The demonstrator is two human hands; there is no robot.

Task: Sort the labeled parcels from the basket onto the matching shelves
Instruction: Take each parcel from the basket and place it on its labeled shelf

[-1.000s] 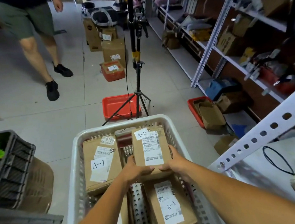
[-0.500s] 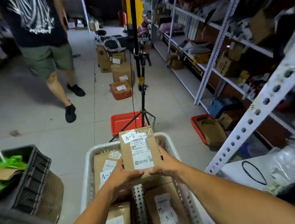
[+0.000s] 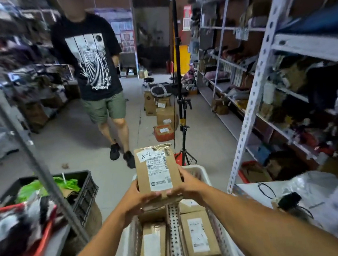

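A brown cardboard parcel labelled A-2 (image 3: 157, 169) is held up above the white plastic basket (image 3: 198, 172). My left hand (image 3: 139, 196) grips its lower left edge and my right hand (image 3: 186, 186) grips its lower right edge. Inside the basket lie more brown parcels: one (image 3: 198, 238) on the right with an A-1 label, one (image 3: 152, 249) on the left with a label starting "A-". A perforated divider (image 3: 174, 236) runs between them.
A person in a black T-shirt and green shorts (image 3: 97, 77) walks toward me down the aisle. A light stand on a tripod (image 3: 181, 105) and several boxes (image 3: 163, 115) stand ahead. White metal shelving (image 3: 261, 62) lines the right; a black crate (image 3: 85, 192) sits at left.
Both hands have lifted the A-2 parcel up out of the basket. My view has tilted upward. The person ahead has stepped closer.
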